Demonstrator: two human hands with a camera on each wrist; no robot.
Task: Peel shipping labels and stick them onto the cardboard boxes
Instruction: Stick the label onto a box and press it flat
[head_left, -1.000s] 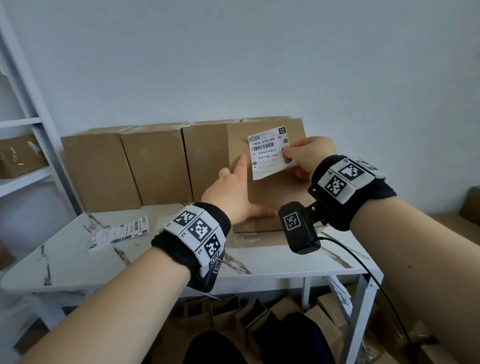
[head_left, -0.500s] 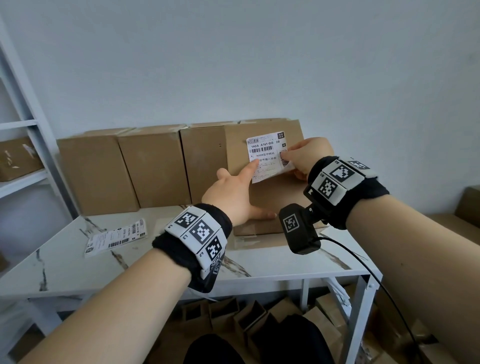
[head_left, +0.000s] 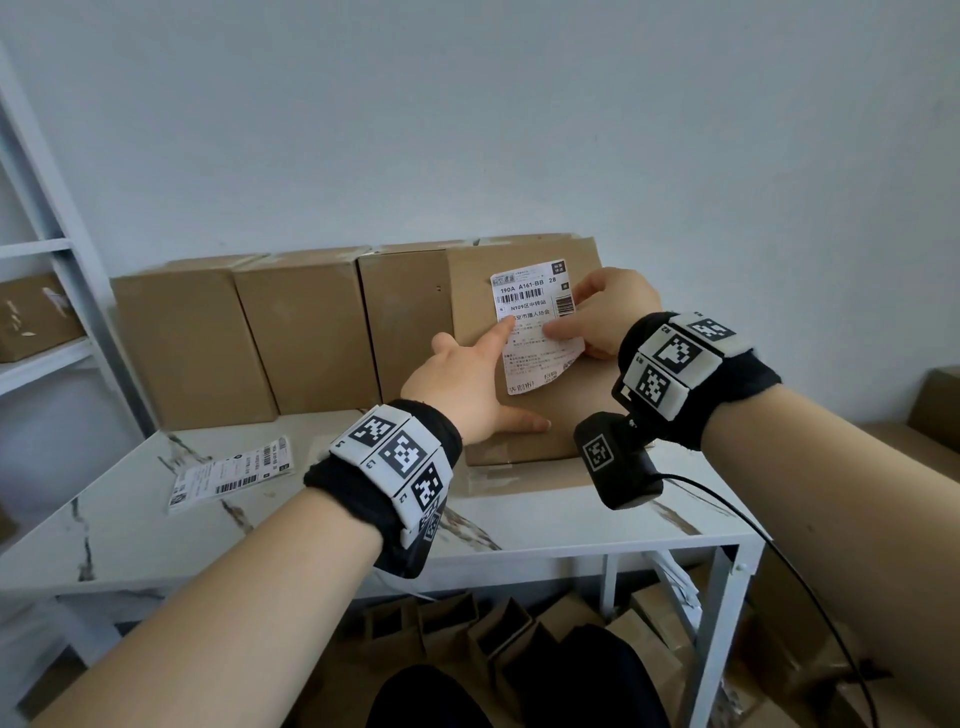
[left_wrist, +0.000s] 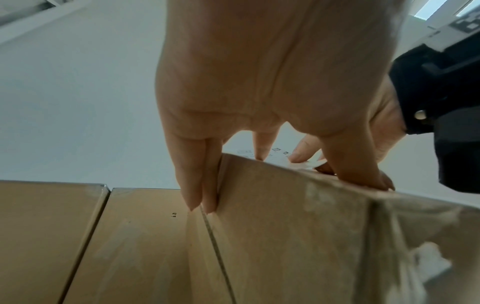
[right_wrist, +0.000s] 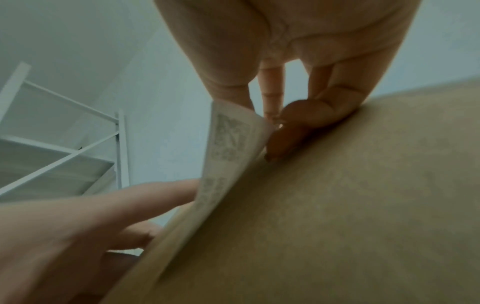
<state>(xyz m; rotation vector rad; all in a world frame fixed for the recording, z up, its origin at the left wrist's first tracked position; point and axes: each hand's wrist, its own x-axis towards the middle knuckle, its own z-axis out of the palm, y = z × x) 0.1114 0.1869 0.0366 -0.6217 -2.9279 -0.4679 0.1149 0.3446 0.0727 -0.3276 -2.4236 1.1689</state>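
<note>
A white shipping label (head_left: 537, 312) lies against the upper front of the nearest cardboard box (head_left: 524, 431), which stands on the table. Its lower right corner curls away from the cardboard. My left hand (head_left: 467, 384) has straight fingers. Its index tip presses the label's left side, its thumb lies low on the box front, and its other fingers (left_wrist: 197, 185) run down the box's left side. My right hand (head_left: 605, 312) pinches the label's right edge (right_wrist: 231, 144), thumb in front and curled fingers (right_wrist: 288, 135) behind against the box.
Three more brown boxes (head_left: 306, 332) stand in a row against the wall to the left. A sheet of labels (head_left: 231, 473) lies on the white marble table (head_left: 519, 525). A white shelf unit (head_left: 62, 291) holding a box stands at the left. Flattened cardboard (head_left: 493, 634) lies under the table.
The label has come down from the air onto the box front. My left index finger has slid up onto it, and my right thumb has moved across onto its printed face.
</note>
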